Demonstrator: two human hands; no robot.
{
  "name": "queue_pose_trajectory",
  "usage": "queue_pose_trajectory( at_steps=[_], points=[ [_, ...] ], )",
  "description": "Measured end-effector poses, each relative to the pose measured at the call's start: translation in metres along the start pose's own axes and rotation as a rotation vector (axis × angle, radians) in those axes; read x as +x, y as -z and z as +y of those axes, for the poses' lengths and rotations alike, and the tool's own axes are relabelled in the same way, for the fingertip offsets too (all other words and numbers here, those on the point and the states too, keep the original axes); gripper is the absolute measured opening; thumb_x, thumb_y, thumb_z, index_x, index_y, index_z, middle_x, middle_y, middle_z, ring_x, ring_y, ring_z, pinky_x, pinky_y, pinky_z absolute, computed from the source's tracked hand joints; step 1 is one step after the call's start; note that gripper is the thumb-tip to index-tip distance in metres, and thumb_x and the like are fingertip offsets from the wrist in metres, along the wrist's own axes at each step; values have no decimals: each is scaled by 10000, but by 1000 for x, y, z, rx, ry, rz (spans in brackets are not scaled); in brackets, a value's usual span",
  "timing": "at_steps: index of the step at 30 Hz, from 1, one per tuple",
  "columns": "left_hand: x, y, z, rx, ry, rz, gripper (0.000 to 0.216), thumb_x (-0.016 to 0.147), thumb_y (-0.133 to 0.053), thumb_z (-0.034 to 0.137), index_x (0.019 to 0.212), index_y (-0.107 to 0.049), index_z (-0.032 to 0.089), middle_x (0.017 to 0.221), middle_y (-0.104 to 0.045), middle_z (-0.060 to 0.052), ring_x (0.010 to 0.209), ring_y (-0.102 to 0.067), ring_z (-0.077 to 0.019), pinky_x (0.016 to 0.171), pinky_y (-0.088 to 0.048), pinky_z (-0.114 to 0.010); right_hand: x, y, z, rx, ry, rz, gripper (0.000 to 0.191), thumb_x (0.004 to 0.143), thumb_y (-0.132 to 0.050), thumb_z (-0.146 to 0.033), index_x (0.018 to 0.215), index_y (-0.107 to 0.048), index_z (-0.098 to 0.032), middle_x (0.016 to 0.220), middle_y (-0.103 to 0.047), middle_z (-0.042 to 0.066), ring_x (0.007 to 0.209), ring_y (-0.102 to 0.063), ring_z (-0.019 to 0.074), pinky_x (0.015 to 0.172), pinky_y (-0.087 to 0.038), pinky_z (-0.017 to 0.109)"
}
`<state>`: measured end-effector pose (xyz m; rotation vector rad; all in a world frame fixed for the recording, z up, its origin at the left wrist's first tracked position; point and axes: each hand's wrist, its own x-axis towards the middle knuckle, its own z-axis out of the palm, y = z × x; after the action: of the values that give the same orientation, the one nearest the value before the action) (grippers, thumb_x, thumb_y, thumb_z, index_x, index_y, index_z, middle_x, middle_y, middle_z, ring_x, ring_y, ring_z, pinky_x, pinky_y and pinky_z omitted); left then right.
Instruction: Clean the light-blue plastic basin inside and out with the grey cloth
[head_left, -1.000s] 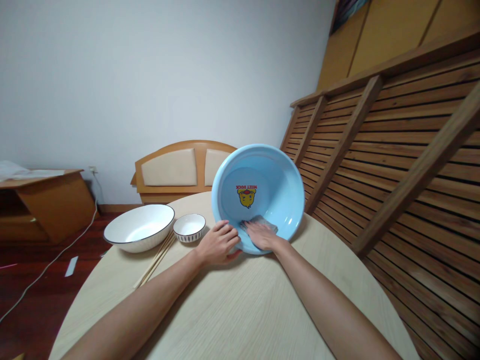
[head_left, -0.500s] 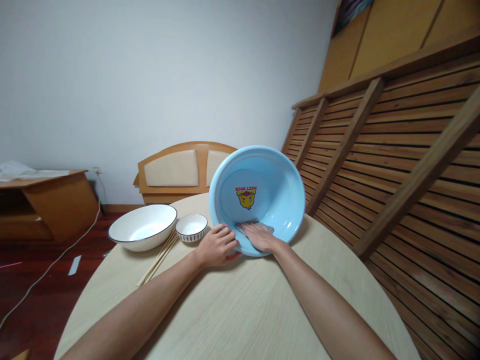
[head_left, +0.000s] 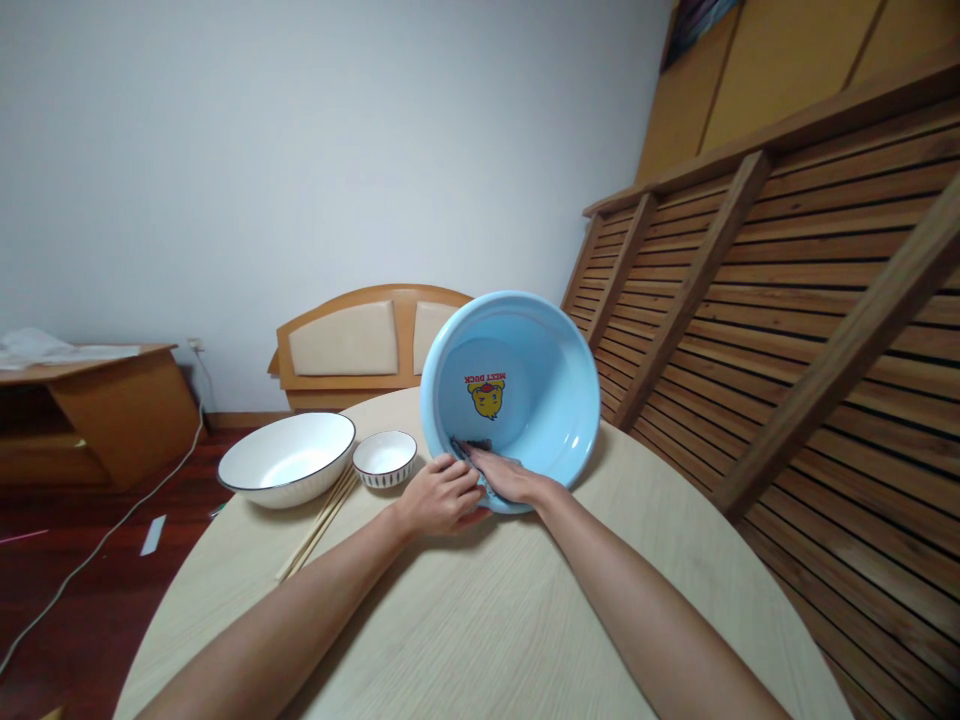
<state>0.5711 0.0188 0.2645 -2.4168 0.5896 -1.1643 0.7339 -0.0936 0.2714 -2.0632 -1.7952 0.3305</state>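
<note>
A light blue plastic basin stands tipped on its side, its mouth facing me. A yellow duck print shows upside down on its bottom. My left hand has its fingers curled over the near left rim, the thumb low on the outside. Inside, my right hand presses a grey patterned cloth against the lower wall, fingers pointing left. Part of the cloth is hidden beneath that hand. Left of my left hand sits a small white bowl with dark marks around its side.
A large white bowl with a dark rim sits at the table's left edge. Several wooden chopsticks lie beside it on the round pale table. Wooden slats lean along the right; a headboard stands behind.
My right hand has slid the cloth leftward along the basin's lower wall, toward my left hand. The basin has turned slightly. My left hand stays at the rim.
</note>
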Motion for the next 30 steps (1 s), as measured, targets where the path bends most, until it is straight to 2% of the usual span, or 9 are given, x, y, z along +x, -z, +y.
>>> queue_pose_trajectory(
  at_steps=[3, 6, 9, 13, 18, 24, 27, 30],
  points=[
    [1, 2, 1, -3, -12, -1, 263, 988, -601, 416, 866, -653, 189, 833, -650, -39, 819, -554, -187, 787, -342, -363, -5, 3, 13, -128, -47, -60, 622, 1085, -85, -442, 1638, -270, -228, 1667, -308, 19, 1527, -304, 180, 1246, -268, 395],
    [2, 2, 0, -11, -4, -35, 272, 997, -594, 422, 870, -649, 187, 821, -631, -35, 814, -549, -184, 769, -333, -360, -12, 10, 32, -204, -118, -74, 578, 1069, -215, -413, 1600, -379, -253, 1635, -381, 37, 1515, -337, 239, 1247, -257, 481],
    [2, 3, 0, -9, 0, -48, 273, 1008, -575, 426, 881, -648, 196, 823, -617, -28, 818, -541, -184, 758, -338, -367, -19, 16, 50, -287, -230, -16, 573, 1042, -292, -398, 1583, -414, -254, 1644, -370, 71, 1537, -276, 311, 1244, -179, 602],
    [2, 4, -2, -1, -13, -28, 279, 1018, -561, 429, 888, -648, 199, 825, -611, -22, 810, -529, -179, 751, -342, -371, -24, 18, 59, -359, -323, 48, 592, 1036, -280, -375, 1598, -384, -223, 1669, -315, 106, 1557, -200, 338, 1239, -102, 647],
    [-1, 5, -3, 5, -24, -23, 262, 1021, -567, 424, 912, -654, 201, 832, -620, -21, 812, -527, -178, 752, -342, -367, -32, 10, 46, -342, -255, -4, 588, 1049, -257, -392, 1595, -393, -220, 1649, -360, 100, 1537, -270, 320, 1245, -180, 594],
    [-2, 4, -1, 3, -20, -44, 251, 1012, -584, 427, 926, -661, 204, 843, -626, -21, 825, -537, -175, 757, -347, -361, -66, 5, 33, -140, -77, -57, 591, 1078, -183, -414, 1647, -228, -260, 1700, -217, 30, 1568, -178, 236, 1275, -148, 512],
    [0, 4, 2, -2, -16, -29, 265, 1016, -579, 432, 913, -660, 201, 830, -627, -22, 812, -538, -176, 753, -342, -359, -79, 7, 35, -136, -73, -50, 592, 1076, -190, -414, 1644, -245, -253, 1696, -227, 38, 1566, -186, 242, 1274, -155, 516],
    [1, 3, 5, -5, -14, -28, 271, 1019, -576, 432, 911, -661, 199, 819, -631, -25, 813, -544, -177, 751, -333, -358, -84, 7, 37, -178, -105, 14, 588, 1070, -194, -390, 1629, -304, -241, 1683, -270, 51, 1559, -214, 255, 1268, -171, 527]
  ],
)
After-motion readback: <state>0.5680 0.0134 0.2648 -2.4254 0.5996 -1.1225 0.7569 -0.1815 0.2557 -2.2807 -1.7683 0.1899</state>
